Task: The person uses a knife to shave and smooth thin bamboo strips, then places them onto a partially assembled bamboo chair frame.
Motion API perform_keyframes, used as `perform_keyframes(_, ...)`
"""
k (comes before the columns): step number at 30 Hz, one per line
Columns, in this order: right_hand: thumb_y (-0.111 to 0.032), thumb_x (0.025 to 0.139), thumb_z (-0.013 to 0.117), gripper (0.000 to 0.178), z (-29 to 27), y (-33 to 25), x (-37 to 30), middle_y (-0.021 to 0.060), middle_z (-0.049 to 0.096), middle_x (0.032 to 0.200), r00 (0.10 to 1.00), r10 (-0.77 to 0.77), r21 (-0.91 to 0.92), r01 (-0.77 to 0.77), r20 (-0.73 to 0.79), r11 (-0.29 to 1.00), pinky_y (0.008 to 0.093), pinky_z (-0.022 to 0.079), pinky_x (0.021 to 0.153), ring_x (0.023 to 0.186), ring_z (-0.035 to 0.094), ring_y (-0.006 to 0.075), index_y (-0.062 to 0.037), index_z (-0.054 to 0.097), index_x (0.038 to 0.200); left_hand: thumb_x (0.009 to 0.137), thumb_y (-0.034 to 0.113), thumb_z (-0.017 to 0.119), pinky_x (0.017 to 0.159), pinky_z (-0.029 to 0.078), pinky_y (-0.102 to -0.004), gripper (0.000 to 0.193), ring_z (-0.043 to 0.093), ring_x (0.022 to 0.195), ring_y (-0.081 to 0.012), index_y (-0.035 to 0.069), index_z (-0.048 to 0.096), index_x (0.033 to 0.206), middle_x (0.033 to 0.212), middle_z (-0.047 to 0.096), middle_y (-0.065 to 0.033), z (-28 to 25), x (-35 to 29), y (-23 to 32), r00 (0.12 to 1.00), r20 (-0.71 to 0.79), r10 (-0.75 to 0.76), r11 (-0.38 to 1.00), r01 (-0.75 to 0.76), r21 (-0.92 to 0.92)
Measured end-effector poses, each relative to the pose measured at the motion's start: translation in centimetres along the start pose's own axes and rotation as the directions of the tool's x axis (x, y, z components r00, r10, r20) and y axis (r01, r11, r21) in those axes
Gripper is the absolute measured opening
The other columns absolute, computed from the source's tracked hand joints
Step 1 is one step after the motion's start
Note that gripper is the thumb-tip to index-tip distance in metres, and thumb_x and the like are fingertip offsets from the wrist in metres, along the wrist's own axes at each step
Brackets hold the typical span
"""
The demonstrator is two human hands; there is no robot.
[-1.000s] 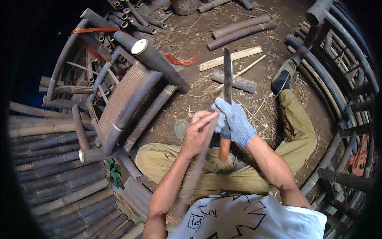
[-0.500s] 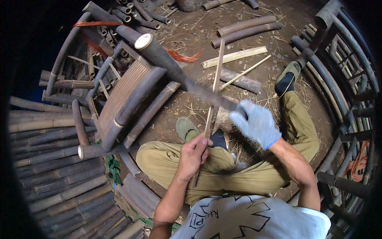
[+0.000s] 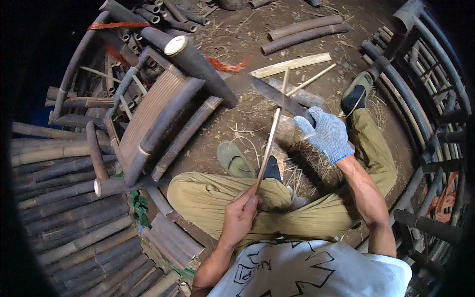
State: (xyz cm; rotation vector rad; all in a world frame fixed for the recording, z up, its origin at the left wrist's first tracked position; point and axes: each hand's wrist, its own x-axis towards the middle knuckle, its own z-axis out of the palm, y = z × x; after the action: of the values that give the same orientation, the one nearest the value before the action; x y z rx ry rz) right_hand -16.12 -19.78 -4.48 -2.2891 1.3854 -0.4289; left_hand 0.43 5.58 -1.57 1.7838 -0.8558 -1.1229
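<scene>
My left hand (image 3: pixel 240 218) is closed round the near end of a narrow bamboo strip (image 3: pixel 267 148), which slants up and away over my folded legs. My right hand (image 3: pixel 326 133), in a grey-white knit glove with a blue cuff, grips a broad-bladed machete (image 3: pixel 277 95); its handle is mostly hidden in the fist. The dark blade lies across the strip's far end, above a wooden block (image 3: pixel 285 129). Past the blade shows a short pale bamboo piece (image 3: pixel 285 79); I cannot tell if it is still joined to the strip.
A bamboo chair (image 3: pixel 153 119) lies at the left, beside a slatted bamboo platform (image 3: pixel 79 218). Two split bamboo halves (image 3: pixel 307 33), a pale split slat (image 3: pixel 292 65) and a thin stick (image 3: pixel 311 79) lie ahead on the dirt floor. Bamboo framing (image 3: pixel 435 133) stands at the right.
The machete has swung from above the strip to its far end, blade now crossing it. The strip reaches less far in one line, and a separate-looking pale piece shows beyond the blade.
</scene>
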Motion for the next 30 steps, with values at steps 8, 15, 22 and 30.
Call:
perform_keyframes(8,-0.055,0.099,0.045,0.063,-6.0,8.9,6.1,0.0273,0.065,0.083,0.958,0.241,0.08,-0.231,-0.154,0.97,0.0495,0.048,0.078,0.086,0.066,0.0439,0.0021,0.064,0.082,0.105,0.02,0.05,0.051,0.04,-0.0212,0.035,0.048,0.056,-0.0058,0.001,0.06,0.133,0.082,0.062,-0.0047,-3.0,-6.0,-1.4,0.975,0.098,-0.198,0.959,0.214,-0.186)
perform_keyframes(15,-0.054,0.086,0.067,0.047,-1.7,-4.3,-5.1,0.0177,0.068,0.081,0.966,-0.249,0.187,0.231,0.075,0.955,0.0474,0.053,0.065,0.077,0.068,0.0382,-0.0073,0.067,0.089,0.107,0.024,0.046,0.04,0.033,-0.0209,0.041,0.042,0.045,-0.0061,0.003,0.05,0.141,0.066,0.055,-0.0039,0.2,4.2,4.9,0.998,0.052,-0.042,0.937,0.057,-0.345)
perform_keyframes(22,-0.054,0.085,0.069,0.046,-0.4,-3.3,-4.1,0.0165,0.068,0.076,0.986,-0.16,0.178,0.167,-0.052,0.97,0.0458,0.053,0.06,0.07,0.068,0.0368,-0.0078,0.069,0.088,0.106,0.024,0.049,0.038,0.03,-0.0213,0.044,0.037,0.043,-0.0042,0.007,0.048,0.146,0.062,0.05,0.0012,1.7,3.1,4.6,0.997,0.06,-0.041,0.943,0.058,-0.326)
perform_keyframes(30,-0.053,0.094,0.058,0.047,0.0,-0.5,0.0,0.0222,0.069,0.092,0.994,0.06,0.147,-0.047,-0.089,0.988,0.0502,0.053,0.076,0.087,0.067,0.0418,-0.0078,0.069,0.098,0.106,0.023,0.049,0.042,0.029,-0.0212,0.045,0.038,0.045,-0.0054,0.004,0.047,0.146,0.061,0.048,0.0026,-0.5,-0.8,3.7,0.983,0.122,-0.136,0.96,0.161,-0.227)
